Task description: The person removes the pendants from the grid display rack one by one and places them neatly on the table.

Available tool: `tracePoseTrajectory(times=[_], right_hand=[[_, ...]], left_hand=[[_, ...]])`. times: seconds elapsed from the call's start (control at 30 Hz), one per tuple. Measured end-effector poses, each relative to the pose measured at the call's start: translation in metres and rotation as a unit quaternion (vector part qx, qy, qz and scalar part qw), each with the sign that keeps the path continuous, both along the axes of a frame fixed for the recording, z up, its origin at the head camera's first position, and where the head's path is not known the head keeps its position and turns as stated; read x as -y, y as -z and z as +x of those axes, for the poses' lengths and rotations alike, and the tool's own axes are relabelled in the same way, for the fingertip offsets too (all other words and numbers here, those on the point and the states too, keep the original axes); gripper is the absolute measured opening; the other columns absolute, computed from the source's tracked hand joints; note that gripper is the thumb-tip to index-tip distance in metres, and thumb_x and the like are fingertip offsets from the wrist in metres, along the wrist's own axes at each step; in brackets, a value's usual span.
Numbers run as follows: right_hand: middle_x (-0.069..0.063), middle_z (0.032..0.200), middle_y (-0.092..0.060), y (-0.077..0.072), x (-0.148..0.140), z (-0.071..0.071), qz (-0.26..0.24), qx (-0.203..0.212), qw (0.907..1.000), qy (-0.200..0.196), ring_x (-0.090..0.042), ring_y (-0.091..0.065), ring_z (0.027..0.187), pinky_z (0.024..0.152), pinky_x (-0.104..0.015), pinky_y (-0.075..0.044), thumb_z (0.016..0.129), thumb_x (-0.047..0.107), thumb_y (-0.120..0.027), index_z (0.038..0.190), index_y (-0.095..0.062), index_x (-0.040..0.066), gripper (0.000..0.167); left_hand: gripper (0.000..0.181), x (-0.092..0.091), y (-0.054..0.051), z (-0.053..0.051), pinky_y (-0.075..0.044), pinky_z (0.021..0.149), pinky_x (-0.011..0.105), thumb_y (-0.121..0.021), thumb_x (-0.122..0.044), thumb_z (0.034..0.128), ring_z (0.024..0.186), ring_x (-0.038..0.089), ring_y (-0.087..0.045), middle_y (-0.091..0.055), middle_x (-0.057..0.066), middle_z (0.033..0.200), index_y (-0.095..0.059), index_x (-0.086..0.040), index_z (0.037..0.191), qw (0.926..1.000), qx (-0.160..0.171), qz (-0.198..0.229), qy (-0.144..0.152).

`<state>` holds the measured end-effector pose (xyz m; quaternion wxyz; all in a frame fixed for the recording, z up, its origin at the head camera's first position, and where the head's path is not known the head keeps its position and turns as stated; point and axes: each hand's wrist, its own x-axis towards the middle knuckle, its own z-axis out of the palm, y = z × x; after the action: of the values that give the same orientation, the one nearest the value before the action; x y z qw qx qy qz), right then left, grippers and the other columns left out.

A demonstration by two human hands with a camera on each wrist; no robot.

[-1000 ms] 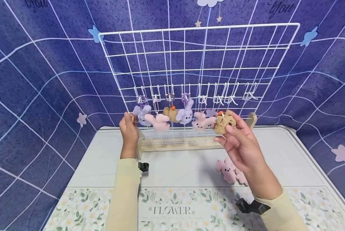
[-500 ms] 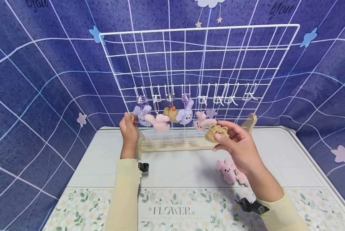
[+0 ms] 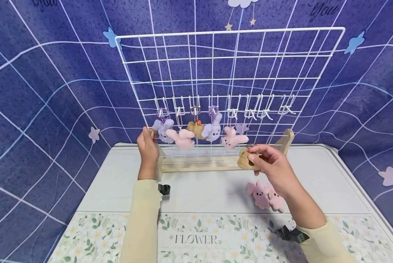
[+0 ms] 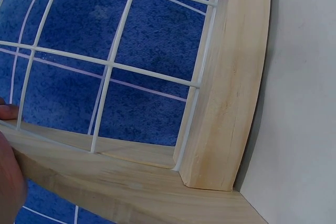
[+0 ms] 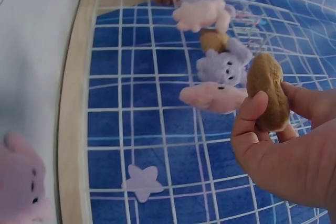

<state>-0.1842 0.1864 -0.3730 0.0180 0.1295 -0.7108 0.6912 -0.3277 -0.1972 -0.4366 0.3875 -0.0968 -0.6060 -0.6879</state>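
My right hand (image 3: 275, 164) pinches a brown plush keychain (image 3: 244, 160) between thumb and fingers, in front of the white wire grid rack (image 3: 222, 78). In the right wrist view the brown plush keychain (image 5: 268, 93) is seen edge-on, its face hidden. My left hand (image 3: 147, 149) grips the rack's wooden side post; the left wrist view shows part of that hand (image 4: 9, 182) at the wooden frame (image 4: 105, 182). From the rack's hooks hang a lilac plush (image 3: 165, 131), a pink one (image 3: 181, 139), a brown one (image 3: 195, 128), another lilac one (image 3: 212, 130) and another pink one (image 3: 230, 138).
Several white hooks (image 3: 263, 112) without plushes sit on the rack's right half. Two pink plush toys (image 3: 260, 195) lie on the white table (image 3: 199, 193) below my right hand. A flowered mat (image 3: 189, 223) covers the near part. Behind the rack hangs a blue patterned cloth (image 3: 68, 65).
My right hand has lowered the brown plush keychain from beside the hanging pink plush and turned it. The left hand has stayed at the side post.
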Motion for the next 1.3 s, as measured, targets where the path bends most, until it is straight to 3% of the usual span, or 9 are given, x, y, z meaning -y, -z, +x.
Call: tracePoseTrajectory(times=[0.23,0.33,0.63,0.8,1.13,1.3], right_hand=[[0.012,0.104,-0.072,0.01,-0.002,-0.006,0.079,0.007,0.9968,-0.014,-0.009,-0.064,0.08,0.066,-0.024,-0.056,0.102,0.002,-0.064,0.119,-0.064,-0.008,0.019],[0.009,0.104,-0.071,0.014,-0.003,-0.008,0.11,0.013,0.9937,-0.019,-0.008,-0.065,0.083,0.069,-0.023,-0.056,0.103,0.002,-0.063,0.122,-0.062,-0.012,0.024],[-0.022,0.11,-0.07,0.028,-0.006,-0.015,0.187,0.02,0.9811,-0.045,-0.006,-0.066,0.084,0.075,-0.022,-0.056,0.101,0.002,-0.067,0.114,-0.067,-0.007,0.016],[-0.021,0.109,-0.07,0.034,-0.008,-0.019,0.225,0.026,0.9709,-0.079,-0.013,-0.066,0.085,0.073,-0.024,-0.057,0.1,0.001,-0.067,0.111,-0.067,-0.003,0.011],[-0.014,0.096,-0.066,0.055,-0.007,-0.023,0.292,0.026,0.9435,-0.155,-0.016,-0.059,0.082,0.067,-0.024,-0.051,0.101,-0.002,-0.062,0.103,-0.064,0.0,0.004],[-0.01,0.093,-0.064,0.066,-0.006,-0.025,0.316,0.029,0.9359,-0.153,-0.017,-0.056,0.083,0.069,-0.023,-0.047,0.1,-0.004,-0.061,0.099,-0.063,0.003,0.008]], left_hand=[[0.049,0.001,0.0,0.001,-0.031,0.058,0.021,-0.028,-0.013,0.1153,0.06,0.012,-0.035,-0.034,0.004,0.066,-0.03,0.001,0.069,0.9999,-0.009,0.0,0.008],[0.049,0.002,0.0,0.001,-0.031,0.057,0.02,-0.028,-0.014,0.1153,0.059,0.011,-0.035,-0.035,0.003,0.066,-0.03,0.0,0.068,0.9999,-0.011,-0.001,0.009],[0.05,0.002,0.001,0.002,-0.03,0.057,0.02,-0.029,-0.016,0.1153,0.06,0.011,-0.035,-0.036,0.0,0.066,-0.03,0.004,0.07,0.9997,-0.019,-0.001,0.014],[0.049,0.002,0.0,0.002,-0.03,0.057,0.02,-0.029,-0.015,0.1153,0.06,0.011,-0.035,-0.036,-0.001,0.067,-0.032,-0.001,0.069,0.9997,-0.015,0.004,0.016],[0.051,0.002,0.0,0.0,-0.028,0.057,0.02,-0.028,-0.016,0.1152,0.059,0.007,-0.034,-0.036,-0.008,0.065,-0.026,0.009,0.071,0.9993,-0.031,-0.016,0.014],[0.052,0.002,0.0,0.001,-0.028,0.057,0.02,-0.028,-0.017,0.115,0.058,0.007,-0.033,-0.036,-0.009,0.065,-0.025,0.008,0.069,0.9989,-0.037,-0.024,0.012]])
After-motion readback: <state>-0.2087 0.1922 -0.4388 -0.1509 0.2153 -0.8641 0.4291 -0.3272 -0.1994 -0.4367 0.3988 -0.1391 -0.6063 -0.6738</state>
